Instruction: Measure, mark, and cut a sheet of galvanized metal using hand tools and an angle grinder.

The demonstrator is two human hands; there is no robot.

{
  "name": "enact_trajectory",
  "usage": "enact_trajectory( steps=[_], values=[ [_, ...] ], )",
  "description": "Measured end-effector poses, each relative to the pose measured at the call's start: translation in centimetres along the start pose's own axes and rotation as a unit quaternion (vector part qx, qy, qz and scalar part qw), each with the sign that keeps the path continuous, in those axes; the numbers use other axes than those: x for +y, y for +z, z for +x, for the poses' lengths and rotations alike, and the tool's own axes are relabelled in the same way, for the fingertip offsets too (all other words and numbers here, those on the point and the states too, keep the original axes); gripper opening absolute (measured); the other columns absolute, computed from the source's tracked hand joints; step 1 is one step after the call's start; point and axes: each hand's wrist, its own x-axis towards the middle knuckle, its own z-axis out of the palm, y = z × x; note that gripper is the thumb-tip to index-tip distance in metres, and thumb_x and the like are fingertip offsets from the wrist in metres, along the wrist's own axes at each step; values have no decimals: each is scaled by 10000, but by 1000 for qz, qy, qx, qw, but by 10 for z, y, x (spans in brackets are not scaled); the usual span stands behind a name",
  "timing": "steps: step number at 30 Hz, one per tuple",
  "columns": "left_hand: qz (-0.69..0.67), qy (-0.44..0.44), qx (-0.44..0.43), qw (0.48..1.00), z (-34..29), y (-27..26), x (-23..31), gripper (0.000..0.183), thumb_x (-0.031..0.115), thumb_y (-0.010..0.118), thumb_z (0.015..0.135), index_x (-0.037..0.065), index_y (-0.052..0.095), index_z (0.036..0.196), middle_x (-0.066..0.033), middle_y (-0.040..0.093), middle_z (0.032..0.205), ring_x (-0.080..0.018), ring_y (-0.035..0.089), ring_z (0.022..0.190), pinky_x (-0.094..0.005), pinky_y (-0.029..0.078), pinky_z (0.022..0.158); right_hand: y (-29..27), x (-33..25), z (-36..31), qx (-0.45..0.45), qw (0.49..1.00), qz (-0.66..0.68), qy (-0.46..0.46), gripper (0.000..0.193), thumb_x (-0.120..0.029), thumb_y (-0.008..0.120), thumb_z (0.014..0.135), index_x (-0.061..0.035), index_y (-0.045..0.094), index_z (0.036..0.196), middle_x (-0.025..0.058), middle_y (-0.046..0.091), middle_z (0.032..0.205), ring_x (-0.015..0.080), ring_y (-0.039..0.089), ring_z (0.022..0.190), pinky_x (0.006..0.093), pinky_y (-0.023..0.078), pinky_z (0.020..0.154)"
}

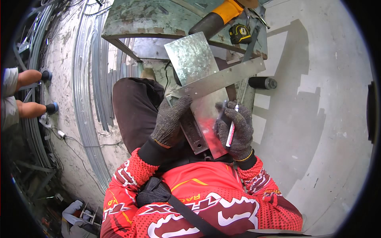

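Observation:
A bare sheet metal plate (192, 57) lies over my lap, with its near part catching the red of my shirt. Across it rests a steel try square: its blade (226, 77) runs to the upper right and its dark stock (194, 133) points toward me. My left hand (170, 119), in a grey knit glove, is closed around the square near its corner. My right hand (237, 129), gloved alike, grips a slim white marker pen (230, 134) over the plate's right edge, its thin tip pointing away from me.
A worn metal bench (139, 20) stands ahead, bearing a yellow and dark power tool (218, 16) and a tape measure (240, 34). A black cylinder (262, 82) lies at right. Long metal profiles (85, 99) and a cable (91, 145) line the left floor. Another person's legs (29, 91) show far left.

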Motion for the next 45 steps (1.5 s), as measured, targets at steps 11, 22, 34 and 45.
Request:
enact_trajectory(
  steps=[11,22,34,45],
  values=[
    [-5,-10,-3,1000,2,-3,0,429,142,681,1010,35,562,1407,-107,705,1215,-219,717,1043,-367,624,844,3,5,-10,-1,1000,1,14,456,-15,778,829,-89,626,1253,178,681,1220,385,654,1153,484,524,997],
    [3,-12,2,1000,2,-5,-1,384,161,680,1014,41,580,1365,-117,715,1181,-224,729,993,-373,631,815,4,6,-9,2,1000,20,17,442,-5,769,839,-88,624,1249,176,697,1225,368,656,1146,467,517,998],
    [7,5,5,1000,0,5,3,350,147,662,1028,34,594,1352,-108,719,1157,-233,733,979,-372,636,804,-6,6,-5,-32,996,82,23,431,-21,725,930,-36,590,1339,209,604,1354,377,651,1244,449,537,1025],
    [-26,12,-4,1000,0,7,1,354,131,655,1024,25,592,1355,-98,709,1185,-228,725,1020,-375,627,855,-17,11,0,-45,994,83,57,481,-52,764,906,-39,626,1367,160,645,1298,249,669,989,368,545,925]
  ],
)
